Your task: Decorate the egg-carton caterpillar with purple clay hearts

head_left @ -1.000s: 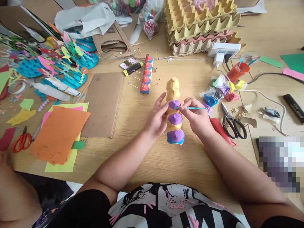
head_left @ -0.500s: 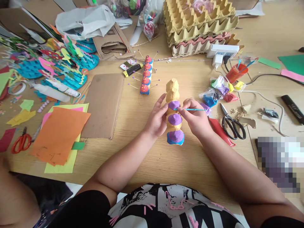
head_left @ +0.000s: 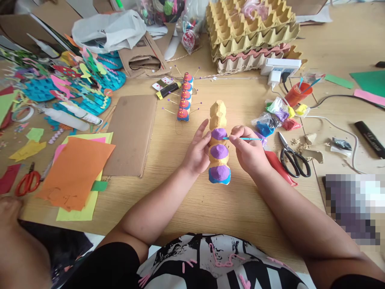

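In front of me lies an egg-carton strip [head_left: 218,161], a row of bumps running away from my body. Its three nearest bumps carry purple caps, with blue around the lowest one, and the far bumps are bare yellowish card. My left hand [head_left: 197,150] grips the strip's left side, thumb against the upper purple cap and other fingers partly hidden. Pinched in my right hand [head_left: 247,149] is a thin blue modelling tool [head_left: 248,139], its tip at the right edge of that cap. Farther off stands a finished-looking red and blue egg-carton caterpillar [head_left: 185,96] with pin-like sticks.
Scissors [head_left: 293,156], a red case [head_left: 278,168] and bagged clay [head_left: 266,127] lie to the right, near an orange cup [head_left: 296,95]. Cardboard [head_left: 130,134] and coloured sheets [head_left: 80,172] are at left. Egg trays [head_left: 252,36] are stacked behind. Another person's arm [head_left: 21,249] shows at lower left.
The tool's tip has moved right, from across the upper purple cap to its right edge. The near end of the strip has shifted slightly left.
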`<move>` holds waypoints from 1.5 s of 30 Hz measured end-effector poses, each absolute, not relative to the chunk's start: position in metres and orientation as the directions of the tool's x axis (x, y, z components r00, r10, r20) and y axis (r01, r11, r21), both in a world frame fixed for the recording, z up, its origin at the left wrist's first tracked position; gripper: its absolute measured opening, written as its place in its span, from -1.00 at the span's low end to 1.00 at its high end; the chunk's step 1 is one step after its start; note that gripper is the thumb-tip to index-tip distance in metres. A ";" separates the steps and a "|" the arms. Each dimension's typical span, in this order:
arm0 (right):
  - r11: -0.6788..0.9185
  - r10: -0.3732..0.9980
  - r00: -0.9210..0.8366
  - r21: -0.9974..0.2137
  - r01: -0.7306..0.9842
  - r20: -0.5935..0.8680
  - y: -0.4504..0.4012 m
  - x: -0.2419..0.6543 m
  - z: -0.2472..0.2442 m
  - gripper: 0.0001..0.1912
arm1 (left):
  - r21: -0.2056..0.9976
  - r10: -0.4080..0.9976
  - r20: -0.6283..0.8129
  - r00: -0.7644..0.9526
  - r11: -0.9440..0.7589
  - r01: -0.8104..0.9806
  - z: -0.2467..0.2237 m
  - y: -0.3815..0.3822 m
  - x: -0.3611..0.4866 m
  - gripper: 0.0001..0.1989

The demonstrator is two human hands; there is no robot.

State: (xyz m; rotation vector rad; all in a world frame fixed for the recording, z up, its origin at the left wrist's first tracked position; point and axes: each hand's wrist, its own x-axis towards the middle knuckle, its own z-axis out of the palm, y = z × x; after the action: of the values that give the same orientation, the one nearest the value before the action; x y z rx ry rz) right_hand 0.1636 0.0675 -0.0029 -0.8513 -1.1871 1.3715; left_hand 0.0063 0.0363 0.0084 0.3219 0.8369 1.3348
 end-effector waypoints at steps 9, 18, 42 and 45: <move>0.038 0.986 -0.153 -0.978 -0.207 0.071 0.063 0.160 -0.001 -0.53 | 0.634 0.944 -0.329 0.025 0.240 -0.735 0.006 0.036 0.006 -0.45; 0.097 0.983 -0.143 -0.987 -0.125 0.115 0.062 0.161 0.003 -0.50 | 0.625 0.924 -0.380 0.040 0.288 -0.725 0.003 0.037 0.004 -0.44; 0.485 0.864 -0.224 -0.865 0.130 0.451 0.068 0.172 0.013 -0.58 | 0.663 0.944 -0.329 -0.002 0.230 -0.712 0.007 0.035 0.007 -0.35; 0.498 0.859 -0.224 -0.851 0.167 0.459 0.068 0.174 0.014 -0.57 | 0.680 0.948 -0.319 -0.020 0.214 -0.701 0.008 0.035 0.007 -0.34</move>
State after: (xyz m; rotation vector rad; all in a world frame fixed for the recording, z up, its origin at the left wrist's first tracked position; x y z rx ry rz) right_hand 0.1736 0.0685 0.0141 -0.8807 -1.6973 0.8280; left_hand 0.0068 0.0345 0.0077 0.3653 0.8502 1.3586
